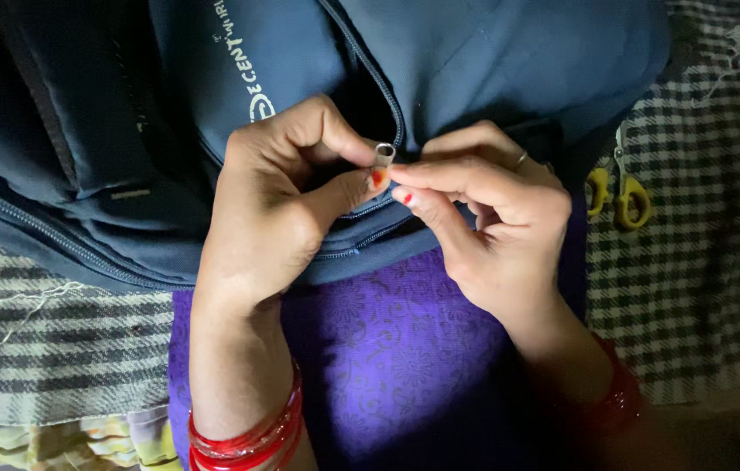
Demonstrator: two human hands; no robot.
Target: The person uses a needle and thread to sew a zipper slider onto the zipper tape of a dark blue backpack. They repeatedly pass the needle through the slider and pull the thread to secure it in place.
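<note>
A dark blue backpack point(492, 61) lies across my lap with its zipper track point(370, 231) facing me. My left hand point(278, 205) pinches a small silver metal zipper slider point(384, 154) between thumb and forefinger, just above the bag's zipper. Fingertips of my right hand point(492, 214) meet the slider from the right, touching its lower end. Both hands have red-painted nails; a ring sits on one right finger. The slider's lower part is hidden behind the fingertips.
Yellow-handled scissors point(619, 196) lie on the checked cloth point(702, 262) to the right, partly under the bag's edge. Purple patterned fabric point(387, 349) covers my lap. Red bangles point(243, 440) circle both wrists. Loose white thread lies at the left.
</note>
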